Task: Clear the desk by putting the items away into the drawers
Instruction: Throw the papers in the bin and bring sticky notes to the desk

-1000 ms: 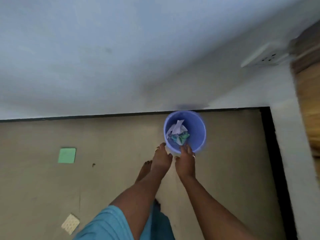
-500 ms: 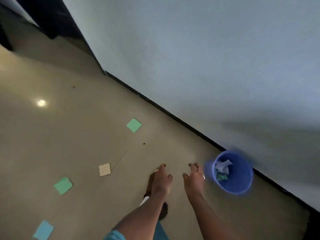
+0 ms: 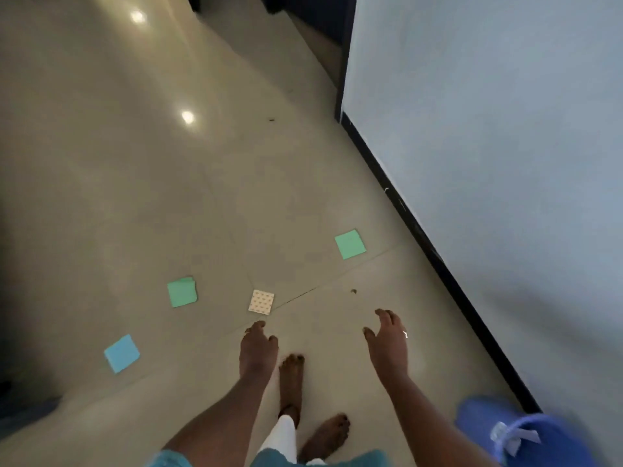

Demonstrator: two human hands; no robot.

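Paper squares lie scattered on the floor (image 3: 135,197) ahead of the person: a green square (image 3: 350,244) near the wall (image 3: 488,163), a second green square (image 3: 182,292) further left, a patterned square (image 3: 261,302) between them, and a blue square (image 3: 122,353) nearest the lower left. The left hand (image 3: 258,348) hangs just below the patterned square, with its fingers (image 3: 256,326) loosely curled and holding nothing. The right hand (image 3: 387,347) is apart from it, its fingers (image 3: 386,315) spread, relaxed and equally empty. A blue bin (image 3: 478,416) sits in the lower right corner against the wall, with crumpled paper (image 3: 510,436) inside. Bare feet (image 3: 291,379) stand between the arms.

Neither the surface to be cleared nor the drawers are in view, so nothing shows how much is left there. The step in hand looks like a walk between places, hands free, perhaps towards the loose squares. If those belong to the job, the next move calls for bending down and sliding a fingertip under an edge, since flat paper on a smooth floor gives little to pinch. The patterned square is the closest reach for the left hand.
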